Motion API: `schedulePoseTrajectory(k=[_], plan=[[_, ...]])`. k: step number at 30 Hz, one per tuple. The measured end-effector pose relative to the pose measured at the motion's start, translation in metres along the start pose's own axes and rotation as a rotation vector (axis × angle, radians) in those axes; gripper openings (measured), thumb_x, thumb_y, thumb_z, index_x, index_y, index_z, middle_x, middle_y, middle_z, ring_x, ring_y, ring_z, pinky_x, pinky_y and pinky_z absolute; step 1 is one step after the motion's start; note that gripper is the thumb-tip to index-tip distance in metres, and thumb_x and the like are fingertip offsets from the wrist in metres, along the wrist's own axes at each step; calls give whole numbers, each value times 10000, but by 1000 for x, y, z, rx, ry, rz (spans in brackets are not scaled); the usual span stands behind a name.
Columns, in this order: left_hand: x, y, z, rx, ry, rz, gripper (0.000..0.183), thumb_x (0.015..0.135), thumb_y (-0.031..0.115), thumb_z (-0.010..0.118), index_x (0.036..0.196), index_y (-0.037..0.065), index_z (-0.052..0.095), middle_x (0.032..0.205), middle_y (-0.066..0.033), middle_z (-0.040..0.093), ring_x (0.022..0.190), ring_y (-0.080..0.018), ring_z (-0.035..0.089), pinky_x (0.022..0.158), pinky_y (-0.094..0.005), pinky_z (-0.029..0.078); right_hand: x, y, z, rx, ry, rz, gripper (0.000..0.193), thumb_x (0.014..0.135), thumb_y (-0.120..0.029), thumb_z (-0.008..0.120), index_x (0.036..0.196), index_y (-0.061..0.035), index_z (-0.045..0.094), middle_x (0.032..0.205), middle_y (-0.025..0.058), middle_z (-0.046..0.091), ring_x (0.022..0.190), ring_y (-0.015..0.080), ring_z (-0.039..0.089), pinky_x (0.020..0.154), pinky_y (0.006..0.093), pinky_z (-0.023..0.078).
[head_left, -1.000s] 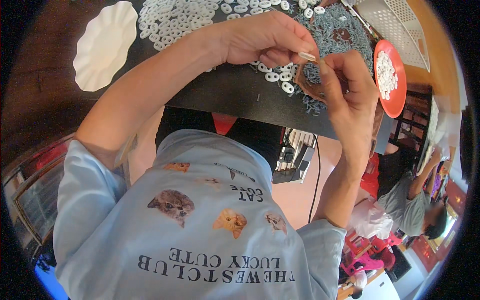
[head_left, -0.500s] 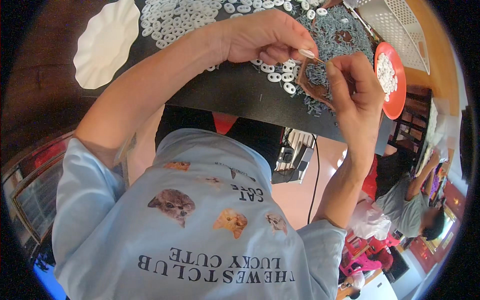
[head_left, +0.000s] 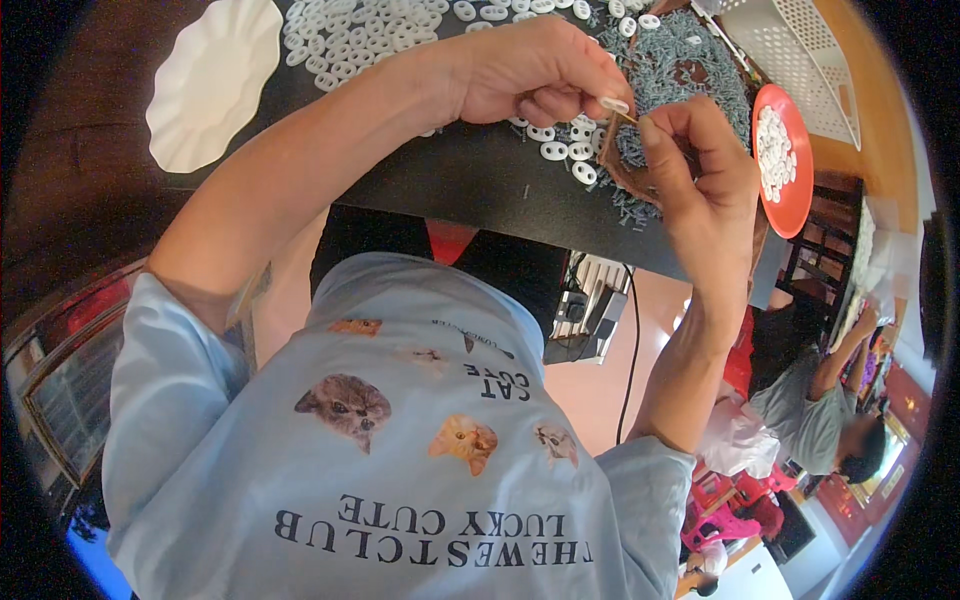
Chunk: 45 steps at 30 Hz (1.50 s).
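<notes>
White oval (head_left: 614,104) between pinched left fingers (head_left: 592,70), golden pin (head_left: 629,118) between pinched right fingers (head_left: 668,160), black shirt lettering (head_left: 430,517)

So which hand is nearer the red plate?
Right. The right hand is just left of the red plate; the left hand is farther left.

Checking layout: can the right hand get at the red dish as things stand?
Probably yes: the red dish sits just beyond the right hand, nothing visibly between them, though that hand seems to pinch a thin stick.
</notes>
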<state>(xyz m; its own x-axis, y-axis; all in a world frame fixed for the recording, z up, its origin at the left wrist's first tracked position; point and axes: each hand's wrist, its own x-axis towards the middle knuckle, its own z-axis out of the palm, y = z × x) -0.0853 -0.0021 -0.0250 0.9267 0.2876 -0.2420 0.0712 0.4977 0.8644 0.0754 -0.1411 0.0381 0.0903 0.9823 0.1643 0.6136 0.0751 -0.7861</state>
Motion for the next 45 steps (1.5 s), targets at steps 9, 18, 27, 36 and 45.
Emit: schedulePoseTrajectory(k=[9,18,27,36,45], plan=[[0,8,-2,-200,-103,-73,233,932,248,616,805,53,617,525,82,362,402,-28,238,404,-218,178,2,3,-3,-40,62,-4,62,884,-38,630,878,14,597,744,58,550,647,104,506,580,264,423],[-4,9,0,48,86,42,314,902,276,645,1078,16,648,753,15,580,462,-10,334,395,-192,219,2,3,-2,-75,58,14,96,939,-70,620,873,-20,570,710,-65,469,643,10,380,555,180,306],[-7,36,-18,794,293,357,126,871,111,604,834,-3,641,757,-45,652,683,-109,582,610,-271,474,1,13,-4,-128,86,-48,89,941,-59,611,883,-11,563,730,-60,466,645,11,390,557,185,320],[27,42,-32,1441,581,486,242,872,217,515,835,18,647,806,-212,653,795,-412,627,721,-498,481,-15,24,-14,-89,132,76,60,888,-31,626,876,19,596,766,97,544,632,162,530,588,304,439],[88,49,-11,1511,545,445,254,873,227,531,864,-7,628,837,-235,664,824,-412,652,730,-513,504,-24,28,-17,-107,133,32,111,935,-48,617,848,-12,559,699,-51,450,644,18,386,548,200,330]])
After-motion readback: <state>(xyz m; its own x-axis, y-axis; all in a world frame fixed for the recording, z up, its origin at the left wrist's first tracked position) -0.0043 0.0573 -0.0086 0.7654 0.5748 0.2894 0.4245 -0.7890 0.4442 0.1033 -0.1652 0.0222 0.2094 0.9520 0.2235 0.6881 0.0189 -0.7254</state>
